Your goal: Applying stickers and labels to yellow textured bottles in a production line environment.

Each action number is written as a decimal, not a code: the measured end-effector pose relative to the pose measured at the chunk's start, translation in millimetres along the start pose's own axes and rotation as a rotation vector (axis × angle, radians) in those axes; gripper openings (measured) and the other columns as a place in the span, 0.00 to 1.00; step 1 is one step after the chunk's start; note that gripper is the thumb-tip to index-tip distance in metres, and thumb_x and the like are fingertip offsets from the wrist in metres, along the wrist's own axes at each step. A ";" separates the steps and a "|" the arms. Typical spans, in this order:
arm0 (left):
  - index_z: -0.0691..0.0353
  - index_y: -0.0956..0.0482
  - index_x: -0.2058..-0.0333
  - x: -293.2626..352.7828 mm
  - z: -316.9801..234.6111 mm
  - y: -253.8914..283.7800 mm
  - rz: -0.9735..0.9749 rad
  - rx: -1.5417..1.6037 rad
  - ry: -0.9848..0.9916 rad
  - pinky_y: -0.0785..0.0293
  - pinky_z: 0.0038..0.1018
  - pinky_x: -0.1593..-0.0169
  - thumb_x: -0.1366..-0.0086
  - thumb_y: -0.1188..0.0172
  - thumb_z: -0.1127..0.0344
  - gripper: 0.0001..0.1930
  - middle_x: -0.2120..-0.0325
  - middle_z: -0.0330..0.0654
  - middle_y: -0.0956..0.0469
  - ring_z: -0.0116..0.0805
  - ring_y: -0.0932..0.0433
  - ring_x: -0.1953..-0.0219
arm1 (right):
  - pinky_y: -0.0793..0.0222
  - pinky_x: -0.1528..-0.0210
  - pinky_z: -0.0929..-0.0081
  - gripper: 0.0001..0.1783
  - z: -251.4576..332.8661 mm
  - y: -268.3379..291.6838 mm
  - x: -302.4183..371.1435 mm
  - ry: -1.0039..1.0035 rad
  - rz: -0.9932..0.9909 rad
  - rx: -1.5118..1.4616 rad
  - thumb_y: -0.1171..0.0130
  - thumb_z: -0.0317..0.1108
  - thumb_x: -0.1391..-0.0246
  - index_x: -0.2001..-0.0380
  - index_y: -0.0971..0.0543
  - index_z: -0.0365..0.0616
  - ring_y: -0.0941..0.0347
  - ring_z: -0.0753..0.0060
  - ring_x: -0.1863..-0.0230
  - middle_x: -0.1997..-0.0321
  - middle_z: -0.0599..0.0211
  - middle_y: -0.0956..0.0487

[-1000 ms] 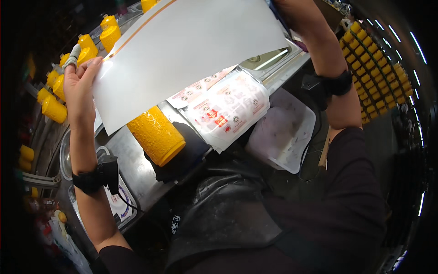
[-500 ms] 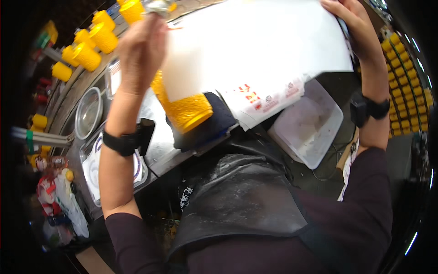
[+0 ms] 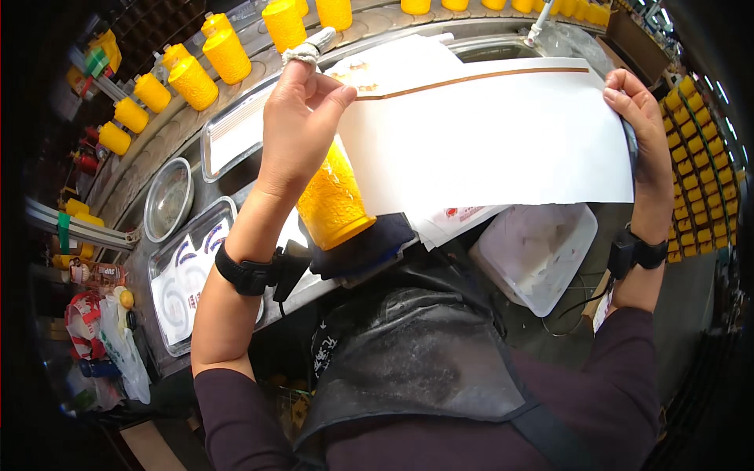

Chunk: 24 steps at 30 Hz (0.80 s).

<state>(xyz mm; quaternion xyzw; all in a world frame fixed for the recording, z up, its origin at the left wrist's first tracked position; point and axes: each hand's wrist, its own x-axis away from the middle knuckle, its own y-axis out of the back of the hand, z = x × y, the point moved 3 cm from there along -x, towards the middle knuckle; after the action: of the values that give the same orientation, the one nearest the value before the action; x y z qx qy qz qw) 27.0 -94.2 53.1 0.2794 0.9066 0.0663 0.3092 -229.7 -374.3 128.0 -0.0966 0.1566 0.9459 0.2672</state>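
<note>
The white sheet stretches left to right above the tabletop, its long axis running between both hands. The left hand pinches its left edge with clenched fingers; the right hand grips the right edge. A yellow bottle stands just beneath, nearer the left hand.

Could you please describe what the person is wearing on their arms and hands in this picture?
Both hands, left and right, are bare. The left index fingertip is wrapped in whitish tape. Each wrist carries a black band holding a small black device. Dark maroon sleeves are pushed up the forearms.
</note>
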 end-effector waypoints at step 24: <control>0.70 0.35 0.54 38.3 -22.4 -2.1 0.183 -0.290 -0.200 0.24 0.31 0.65 0.40 0.41 0.76 0.18 0.73 0.49 0.19 0.45 0.19 0.72 | 0.40 0.65 0.94 0.08 22.2 -10.5 27.5 0.020 0.089 0.110 0.44 0.36 0.45 0.66 0.29 0.45 0.35 0.92 0.68 0.70 0.79 0.31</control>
<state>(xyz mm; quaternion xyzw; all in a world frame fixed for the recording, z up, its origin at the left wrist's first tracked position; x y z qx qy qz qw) -12.3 -73.8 50.3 0.3185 0.8232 0.1958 0.4273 -249.4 -345.0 138.8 -0.0843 0.2151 0.9458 0.2283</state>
